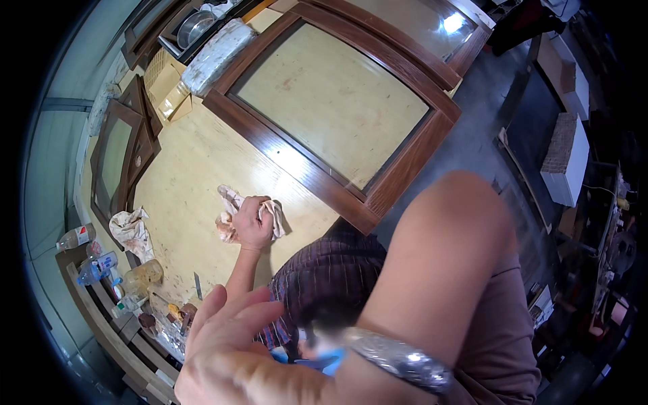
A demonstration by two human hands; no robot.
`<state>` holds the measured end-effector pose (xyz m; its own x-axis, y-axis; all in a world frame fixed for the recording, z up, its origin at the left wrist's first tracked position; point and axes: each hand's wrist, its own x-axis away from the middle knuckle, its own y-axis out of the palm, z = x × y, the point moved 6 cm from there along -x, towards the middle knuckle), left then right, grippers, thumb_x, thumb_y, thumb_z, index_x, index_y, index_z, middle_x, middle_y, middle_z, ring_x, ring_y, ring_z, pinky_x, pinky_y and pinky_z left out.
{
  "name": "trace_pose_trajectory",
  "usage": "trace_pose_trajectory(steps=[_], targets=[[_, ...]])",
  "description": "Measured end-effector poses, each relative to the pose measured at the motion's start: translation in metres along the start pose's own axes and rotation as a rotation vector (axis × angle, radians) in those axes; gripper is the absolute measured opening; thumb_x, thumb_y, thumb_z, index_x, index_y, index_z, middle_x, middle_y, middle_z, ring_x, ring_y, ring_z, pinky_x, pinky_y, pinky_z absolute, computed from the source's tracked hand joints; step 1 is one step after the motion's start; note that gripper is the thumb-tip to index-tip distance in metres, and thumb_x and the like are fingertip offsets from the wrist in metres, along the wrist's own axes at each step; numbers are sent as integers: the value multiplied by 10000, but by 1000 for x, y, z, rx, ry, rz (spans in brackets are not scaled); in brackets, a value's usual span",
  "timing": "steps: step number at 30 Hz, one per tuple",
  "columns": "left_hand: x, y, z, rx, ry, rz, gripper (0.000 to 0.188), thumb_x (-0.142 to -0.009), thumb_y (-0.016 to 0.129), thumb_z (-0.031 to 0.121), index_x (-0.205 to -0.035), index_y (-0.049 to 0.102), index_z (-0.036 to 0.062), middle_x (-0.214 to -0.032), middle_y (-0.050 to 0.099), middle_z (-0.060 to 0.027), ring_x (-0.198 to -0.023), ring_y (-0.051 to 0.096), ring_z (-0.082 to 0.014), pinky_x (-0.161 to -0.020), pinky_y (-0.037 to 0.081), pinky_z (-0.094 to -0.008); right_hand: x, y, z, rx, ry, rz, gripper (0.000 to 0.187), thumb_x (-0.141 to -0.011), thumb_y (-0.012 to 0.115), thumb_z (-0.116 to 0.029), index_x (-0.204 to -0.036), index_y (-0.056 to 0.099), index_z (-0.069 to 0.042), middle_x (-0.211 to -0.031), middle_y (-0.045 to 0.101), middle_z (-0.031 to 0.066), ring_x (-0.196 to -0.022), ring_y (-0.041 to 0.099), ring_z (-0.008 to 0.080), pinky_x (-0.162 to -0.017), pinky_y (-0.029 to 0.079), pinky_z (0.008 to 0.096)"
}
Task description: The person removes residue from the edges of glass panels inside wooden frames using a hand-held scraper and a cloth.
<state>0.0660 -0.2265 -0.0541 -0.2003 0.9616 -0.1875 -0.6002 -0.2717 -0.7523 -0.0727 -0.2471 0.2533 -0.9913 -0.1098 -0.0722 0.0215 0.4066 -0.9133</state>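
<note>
My left hand (253, 226) is closed around a crumpled, stained white rag (230, 200), which rests on the pale tabletop (182, 158). Raised close to the camera, my right hand (236, 358) has its fingers loosely apart and nothing visible in them; part of it is cut off by the lower edge. A wide silver bracelet (398, 358) circles that wrist. Just beyond the rag lies a brown wooden frame (283, 158) with a glass panel (331, 101) set in it. Neither hand touches the frame.
A second framed panel (405, 23) lies behind the first. Smaller wooden frames (125, 145) lean at the left. A second stained rag (131, 231), plastic bottles (98, 268) and jars (145, 273) crowd the left edge. A plastic-wrapped package (219, 57) sits at the back. White boxes (567, 158) stand at right.
</note>
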Motion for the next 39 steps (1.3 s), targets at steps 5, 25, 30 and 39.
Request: trace_pose_trajectory(steps=[5,25,30,39], targets=[[5,-5,4,-12,-143,-49,177,-742,568,61,-894,654,30,-803,631,-133,-724,623,-317,-651,492,-364,-24,43,26,-152,43,-180,119,-588,713,-95,-669,682,-12,-656,659,115,-657,671,255,-565,575,353],[71,-175,-82,-27,-536,298,280,-772,573,37,-1024,691,10,-1016,671,-155,-938,618,-281,-852,487,-354,3,259,92,-483,558,-218,322,-795,682,-310,-875,648,0,-821,648,216,-822,635,394,-766,495,475],[69,-155,-78,131,-484,256,248,-789,566,12,-1003,691,-4,-989,672,-167,-923,631,-282,-826,494,-351,-17,203,131,-111,787,404,531,-732,752,-220,-1188,578,-11,-1187,544,194,-1083,532,362,-900,463,439],[71,-134,-91,320,-504,194,159,-856,588,28,-963,696,-17,-882,680,-156,-720,642,-207,-652,506,-290,-15,196,214,110,1113,524,717,-605,850,-148,-1227,547,43,-1065,499,163,-1009,486,335,-899,431,392]])
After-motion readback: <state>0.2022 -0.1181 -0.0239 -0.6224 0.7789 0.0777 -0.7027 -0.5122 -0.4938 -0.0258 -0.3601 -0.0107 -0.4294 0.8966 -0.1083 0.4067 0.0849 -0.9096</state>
